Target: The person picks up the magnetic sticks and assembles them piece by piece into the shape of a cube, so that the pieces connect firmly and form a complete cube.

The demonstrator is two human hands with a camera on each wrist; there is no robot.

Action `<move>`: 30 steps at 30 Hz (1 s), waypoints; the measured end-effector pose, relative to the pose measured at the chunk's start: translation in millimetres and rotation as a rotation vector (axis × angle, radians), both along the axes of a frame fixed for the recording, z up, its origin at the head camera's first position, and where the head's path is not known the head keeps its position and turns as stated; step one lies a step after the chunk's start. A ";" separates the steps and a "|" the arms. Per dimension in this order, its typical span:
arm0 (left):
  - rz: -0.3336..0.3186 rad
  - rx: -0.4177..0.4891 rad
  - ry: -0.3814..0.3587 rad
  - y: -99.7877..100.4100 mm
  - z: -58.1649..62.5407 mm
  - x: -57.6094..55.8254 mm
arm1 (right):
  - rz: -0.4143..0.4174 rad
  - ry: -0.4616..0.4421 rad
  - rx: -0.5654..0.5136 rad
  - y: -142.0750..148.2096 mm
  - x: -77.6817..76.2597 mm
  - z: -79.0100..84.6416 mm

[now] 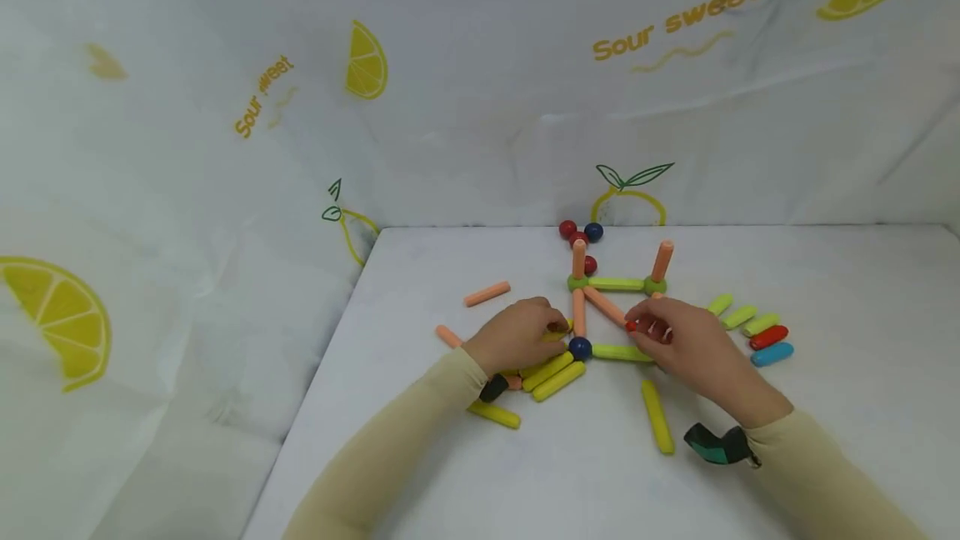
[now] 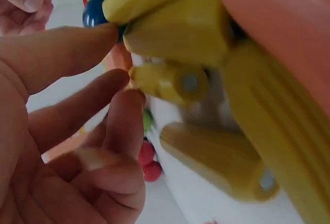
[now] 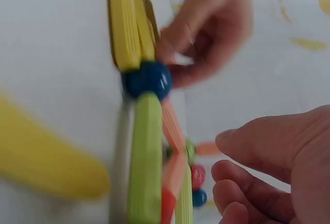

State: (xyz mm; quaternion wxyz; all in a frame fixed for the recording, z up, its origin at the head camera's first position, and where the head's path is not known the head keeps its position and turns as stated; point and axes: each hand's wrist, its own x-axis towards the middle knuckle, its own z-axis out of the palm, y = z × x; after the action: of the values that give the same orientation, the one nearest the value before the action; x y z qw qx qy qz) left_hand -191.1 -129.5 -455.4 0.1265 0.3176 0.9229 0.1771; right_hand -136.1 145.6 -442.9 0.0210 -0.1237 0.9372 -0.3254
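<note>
My left hand (image 1: 528, 332) is beside a dark blue ball (image 1: 581, 348), over a pile of yellow sticks (image 1: 558, 382). In the left wrist view, its fingertips touch the end of a short yellow stick (image 2: 170, 82); the thumb is apart from them. My right hand (image 1: 693, 348) hovers by the red tip (image 1: 632, 326) of a slanting orange stick (image 1: 604, 305). Its thumb and fingers hold nothing in the right wrist view. The frame of sticks has green balls (image 1: 655, 284) at the back, light green crossbars (image 1: 615, 283) and two upright orange sticks (image 1: 579, 259). My right hand hides its near right corner.
Loose red balls (image 1: 567, 229) and a blue ball (image 1: 593, 232) lie behind the frame. To the right are light green sticks (image 1: 761, 324), a red stick (image 1: 768, 337) and a blue stick (image 1: 772, 354). A yellow stick (image 1: 657, 417) lies in front; an orange stick (image 1: 487, 294) lies left.
</note>
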 end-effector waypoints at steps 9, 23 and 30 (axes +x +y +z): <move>0.064 -0.009 -0.079 9.5 1.6 14.0 | 0.198 0.053 0.047 -51.5 -9.5 -12.7; 0.072 -0.008 -0.142 16.1 -2.2 14.9 | 0.189 0.044 0.124 -54.1 -13.4 -13.3; 0.043 -0.080 -0.099 9.7 -5.7 17.2 | 0.207 0.018 0.135 -58.1 -13.5 -14.1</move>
State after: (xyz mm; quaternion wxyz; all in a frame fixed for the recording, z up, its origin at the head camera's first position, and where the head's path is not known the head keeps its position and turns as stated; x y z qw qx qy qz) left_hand -174.0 -119.8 -461.1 0.1809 0.2831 0.9284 0.1585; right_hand -149.7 87.5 -457.0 0.0546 -0.2210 0.9393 -0.2566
